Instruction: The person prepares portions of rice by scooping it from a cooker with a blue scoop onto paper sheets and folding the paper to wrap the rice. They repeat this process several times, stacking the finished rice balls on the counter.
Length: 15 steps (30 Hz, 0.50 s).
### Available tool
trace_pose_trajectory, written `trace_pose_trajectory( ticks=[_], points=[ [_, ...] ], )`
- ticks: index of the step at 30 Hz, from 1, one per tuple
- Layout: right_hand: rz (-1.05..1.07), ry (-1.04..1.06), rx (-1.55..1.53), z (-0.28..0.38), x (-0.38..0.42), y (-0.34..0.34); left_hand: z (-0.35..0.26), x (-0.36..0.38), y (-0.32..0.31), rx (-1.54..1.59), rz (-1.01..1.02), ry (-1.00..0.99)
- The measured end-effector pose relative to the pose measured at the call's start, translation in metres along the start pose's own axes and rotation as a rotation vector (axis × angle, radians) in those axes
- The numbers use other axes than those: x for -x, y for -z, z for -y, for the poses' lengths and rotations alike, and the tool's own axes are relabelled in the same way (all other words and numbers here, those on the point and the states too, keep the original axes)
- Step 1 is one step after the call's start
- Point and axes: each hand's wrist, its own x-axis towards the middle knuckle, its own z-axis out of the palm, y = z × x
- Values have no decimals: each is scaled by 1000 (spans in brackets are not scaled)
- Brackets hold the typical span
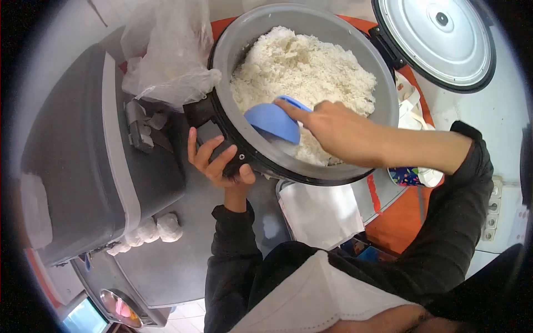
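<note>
White rice (311,72) fills much of a large round cooker (388,83), heaped toward its far side. My right hand (338,130) reaches over the near rim and grips a blue bowl-shaped scoop (272,122). The scoop is tilted inside the cooker at its left side, against the rice. Beside the cooker's lower left outside, my left hand (219,161) has its fingers spread near the black handle and latch. Whether its fingertips touch the cooker, I cannot tell.
The cooker's open lid (438,39) stands at the upper right. Plastic bags (166,61) lie to the left, above a dark grey container (83,155). White sheets (322,213) sit below the cooker. Small wrapped bundles (168,227) and a metal bowl (119,308) are at lower left.
</note>
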Motion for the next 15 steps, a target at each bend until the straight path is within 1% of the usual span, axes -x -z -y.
trace_pose_trajectory(
  ticks=[2,6,7,8,10,11,12,14,15],
  points=[
    [90,-80,-124,6,-4,-6,6,2,-4,11,-16,-21],
    [38,-119,-86,16,8,-11,4,4,-2,17,-18,-26],
    [100,-140,-113,14,14,4,4,5,-1,12,-23,-16],
    [105,-141,-107,0,17,6,6,5,-1,16,-17,-16],
    [-16,113,-274,-29,11,12,6,6,-2,26,-17,-11],
    [71,-38,-271,-35,1,12,6,5,-2,40,-15,-10],
    [70,-37,-276,-36,-16,3,6,4,0,51,-4,-11],
    [-210,-144,107,-34,-50,-25,6,7,5,31,23,-8],
    [-218,-145,106,-28,-46,-28,6,7,4,17,36,0]
  ],
)
